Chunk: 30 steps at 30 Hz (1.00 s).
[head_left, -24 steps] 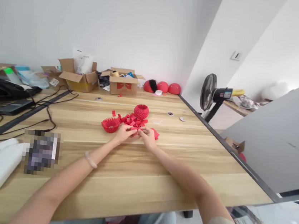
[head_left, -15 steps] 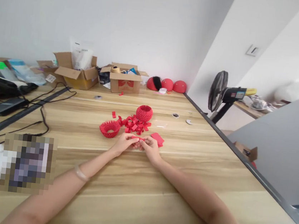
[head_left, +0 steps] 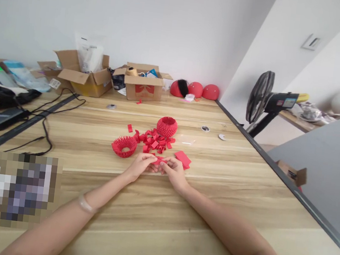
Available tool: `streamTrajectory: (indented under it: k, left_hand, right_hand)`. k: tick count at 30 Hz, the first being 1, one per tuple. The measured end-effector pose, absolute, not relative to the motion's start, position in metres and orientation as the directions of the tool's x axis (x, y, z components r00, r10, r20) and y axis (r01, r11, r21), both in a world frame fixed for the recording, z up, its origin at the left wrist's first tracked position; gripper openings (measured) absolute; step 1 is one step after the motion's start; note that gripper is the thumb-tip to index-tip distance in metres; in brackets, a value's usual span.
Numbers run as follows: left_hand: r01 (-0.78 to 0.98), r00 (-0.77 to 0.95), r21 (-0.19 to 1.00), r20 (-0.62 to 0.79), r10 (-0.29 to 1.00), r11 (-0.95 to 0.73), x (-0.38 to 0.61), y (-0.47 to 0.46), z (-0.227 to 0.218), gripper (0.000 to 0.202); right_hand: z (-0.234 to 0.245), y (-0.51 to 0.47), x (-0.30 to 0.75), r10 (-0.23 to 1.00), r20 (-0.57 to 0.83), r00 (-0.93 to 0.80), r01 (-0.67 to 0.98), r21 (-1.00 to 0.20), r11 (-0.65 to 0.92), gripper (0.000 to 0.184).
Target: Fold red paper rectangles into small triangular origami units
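Observation:
Between my two hands is a small piece of red paper [head_left: 159, 160]. My left hand [head_left: 141, 166] pinches its left end, and my right hand [head_left: 173, 171] grips the right end. Just beyond my fingers lies a heap of folded red paper pieces [head_left: 155, 144]. To the left sits an open red bowl shape of folded paper [head_left: 124, 146] with a spiky rim. A rounder red folded-paper vessel [head_left: 167, 126] stands behind the heap. Beside my right hand is a stack of flat red paper [head_left: 183, 159].
Cardboard boxes [head_left: 143, 89] and shiny red domes [head_left: 195, 90] line the wall. Black cables [head_left: 45, 119] run over the table's left side. A fan [head_left: 262, 99] stands past the right edge. A tape roll [head_left: 205, 128] lies right of the vessel.
The red paper between my fingers now shows a broader flat face than the thin strip before. My right hand has shifted slightly right. The camera view has moved a little.

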<state>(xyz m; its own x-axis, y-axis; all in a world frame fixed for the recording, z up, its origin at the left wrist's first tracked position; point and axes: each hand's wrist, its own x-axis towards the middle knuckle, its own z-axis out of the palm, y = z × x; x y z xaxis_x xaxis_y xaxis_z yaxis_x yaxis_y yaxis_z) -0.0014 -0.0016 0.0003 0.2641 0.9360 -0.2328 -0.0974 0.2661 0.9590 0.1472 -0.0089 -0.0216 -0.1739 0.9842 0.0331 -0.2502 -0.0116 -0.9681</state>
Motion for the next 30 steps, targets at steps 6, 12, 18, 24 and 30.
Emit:
streamTrajectory:
  k: [6,12,18,24,30]
  left_hand:
    - [-0.057,0.254,0.966,-0.23,0.939,0.252,0.0,-0.001,-0.001,0.02]
    - [-0.051,0.242,0.965,-0.237,0.941,0.256,0.001,0.0,-0.005,0.02]
    - [-0.036,0.221,0.97,-0.228,0.948,0.242,0.002,0.0,-0.007,0.02]
    - [-0.028,0.234,0.963,-0.255,0.938,0.268,0.001,0.0,-0.004,0.024]
    - [-0.031,0.257,0.951,-0.291,0.922,0.309,0.001,-0.001,0.002,0.025]
  right_hand:
    - [-0.022,-0.01,0.147,0.979,0.052,-0.196,-0.218,-0.976,0.008,0.025]
    - [-0.025,-0.014,0.149,0.975,0.217,-0.037,-0.01,-0.976,0.217,0.024]
    - [-0.032,-0.011,0.147,0.977,0.182,-0.109,-0.106,-0.98,0.171,0.028]
    - [-0.036,-0.007,0.147,0.98,0.176,-0.088,-0.086,-0.982,0.169,0.025]
    - [-0.037,-0.006,0.146,0.986,0.15,-0.071,-0.146,-0.98,0.138,0.022]
